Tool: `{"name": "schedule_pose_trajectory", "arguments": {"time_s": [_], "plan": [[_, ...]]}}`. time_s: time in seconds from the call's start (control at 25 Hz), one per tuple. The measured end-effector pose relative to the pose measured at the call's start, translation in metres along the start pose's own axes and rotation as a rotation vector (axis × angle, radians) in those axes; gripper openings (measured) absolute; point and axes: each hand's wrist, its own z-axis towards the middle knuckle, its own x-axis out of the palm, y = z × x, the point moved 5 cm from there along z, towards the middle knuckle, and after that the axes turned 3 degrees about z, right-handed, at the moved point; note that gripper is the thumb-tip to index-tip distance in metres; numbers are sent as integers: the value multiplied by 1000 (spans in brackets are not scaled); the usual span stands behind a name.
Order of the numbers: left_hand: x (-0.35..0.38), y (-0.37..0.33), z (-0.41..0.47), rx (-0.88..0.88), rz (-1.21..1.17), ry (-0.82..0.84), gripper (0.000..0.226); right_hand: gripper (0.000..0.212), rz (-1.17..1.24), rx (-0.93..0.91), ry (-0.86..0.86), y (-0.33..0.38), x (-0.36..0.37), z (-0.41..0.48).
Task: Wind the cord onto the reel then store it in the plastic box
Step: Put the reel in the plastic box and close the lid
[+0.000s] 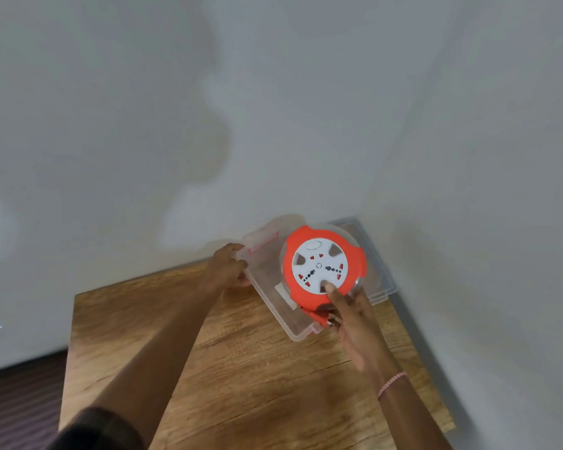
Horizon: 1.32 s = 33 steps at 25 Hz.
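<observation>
An orange cord reel (325, 264) with a white socket face sits inside a clear plastic box (273, 303) at the far end of the wooden table (241, 368). My left hand (228, 267) grips the box's left edge near its red-clipped end. My right hand (348, 313) holds the reel's near rim, one finger resting on the white face. An orange plug or cord end (316, 316) shows just under the reel by my right fingers. The wound cord itself is hidden.
The box's clear lid (377, 277) lies flat behind and to the right of the box, against the white wall. The table's left edge drops to a dark floor (17, 401). Walls close in at the back and right.
</observation>
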Motion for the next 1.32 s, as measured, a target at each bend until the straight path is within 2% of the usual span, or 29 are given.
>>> {"name": "schedule_pose_trajectory", "arguments": {"time_s": [0.08, 0.16, 0.28, 0.44, 0.56, 0.68, 0.84, 0.96, 1.04, 1.16, 1.24, 1.32], "plan": [[-21, 32, -26, -62, -140, -19, 25, 63, -138, -6, 83, 10, 19, 11], [-42, 68, -56, -96, -209, -92, 15, 63, -289, 13, 204, 15, 46, 21], [-64, 115, -101, -184, -457, -192, 7, 63, -478, 57, 350, 1, 87, 35], [-77, 161, -148, -257, -703, -329, 31, 59, -639, 123, 523, -35, 133, 39], [-76, 173, -170, -262, -810, -359, 32, 57, -799, 156, 616, -57, 157, 40], [-76, 176, -180, -265, -853, -377, 28, 59, -932, 224, 629, -74, 167, 44], [-77, 176, -186, -324, -907, -404, 15, 61, -945, 382, 558, -92, 163, 47], [-77, 175, -188, -336, -912, -400, 9, 52, -1052, 419, 475, -96, 161, 53], [-75, 173, -188, -339, -912, -378, 8, 48, -1170, 387, 459, -95, 163, 57], [-74, 170, -188, -375, -901, -359, 7, 47, -1586, 155, 516, -91, 169, 59], [-76, 168, -187, -398, -892, -335, 6, 33, -1793, -36, 490, -86, 173, 58], [-79, 167, -187, -404, -865, -286, 6, 18, -1866, -160, 464, -82, 172, 55]]}}
